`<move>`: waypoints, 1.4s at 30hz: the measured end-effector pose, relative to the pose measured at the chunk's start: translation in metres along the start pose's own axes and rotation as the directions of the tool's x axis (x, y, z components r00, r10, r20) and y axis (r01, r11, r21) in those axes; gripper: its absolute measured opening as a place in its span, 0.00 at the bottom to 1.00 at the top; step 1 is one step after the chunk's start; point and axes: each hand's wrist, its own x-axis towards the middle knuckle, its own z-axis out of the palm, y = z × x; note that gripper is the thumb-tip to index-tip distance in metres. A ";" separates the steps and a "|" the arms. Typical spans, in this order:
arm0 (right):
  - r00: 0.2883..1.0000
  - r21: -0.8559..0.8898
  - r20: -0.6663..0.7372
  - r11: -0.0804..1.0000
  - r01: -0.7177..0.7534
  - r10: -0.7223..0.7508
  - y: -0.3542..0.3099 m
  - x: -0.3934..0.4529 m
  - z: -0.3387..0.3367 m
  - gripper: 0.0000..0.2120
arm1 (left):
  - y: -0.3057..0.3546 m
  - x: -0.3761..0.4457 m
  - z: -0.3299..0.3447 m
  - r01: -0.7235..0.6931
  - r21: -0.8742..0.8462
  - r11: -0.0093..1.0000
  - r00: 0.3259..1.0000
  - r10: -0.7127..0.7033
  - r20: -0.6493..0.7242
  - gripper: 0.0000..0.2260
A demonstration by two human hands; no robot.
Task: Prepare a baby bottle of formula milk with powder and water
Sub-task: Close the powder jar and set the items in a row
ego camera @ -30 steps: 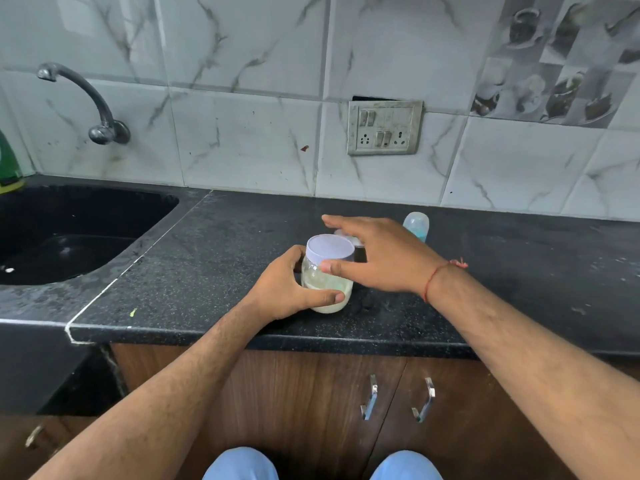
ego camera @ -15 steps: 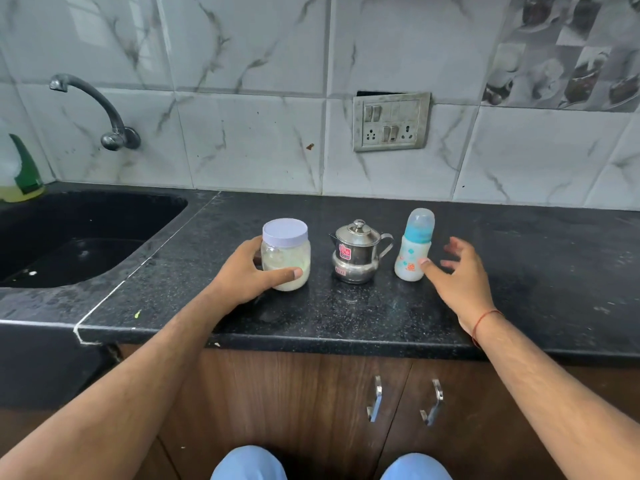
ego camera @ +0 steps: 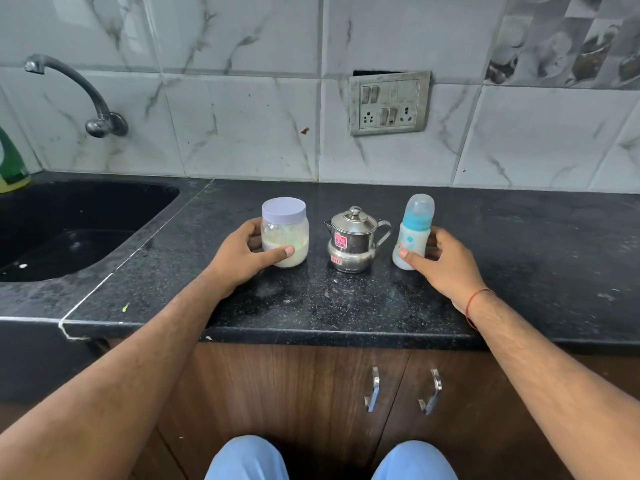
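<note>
Three things stand in a row on the black counter. On the left is a clear jar with a pale lilac lid and white powder in its lower part; my left hand grips it from the left, thumb across its front. In the middle is a small steel pot with lid, spout and handle, untouched. On the right stands the baby bottle, capped, with a blue collar; my right hand wraps its lower part from the right, thumb on its front.
A black sink lies at the left under a wall tap. A green bottle stands at the far left edge. A socket plate is on the tiled wall. Cupboard doors with metal handles sit below the counter.
My right hand left the jar lid, swung right past the steel pot and closed round the baby bottle. My left hand kept its hold on the jar.
</note>
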 end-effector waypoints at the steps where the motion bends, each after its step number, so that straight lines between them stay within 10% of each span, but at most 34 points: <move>1: 1.000 0.005 0.004 1.000 -0.001 0.001 0.001 -0.001 0.000 0.29 | 0.000 -0.001 0.001 -0.007 0.001 1.000 1.000 0.007 -0.002 0.30; 42: 0.998 -0.107 0.051 0.994 0.029 -0.024 -0.011 -0.010 0.002 0.36 | -0.004 -0.003 0.008 -0.046 0.240 0.970 0.995 0.066 -0.076 0.46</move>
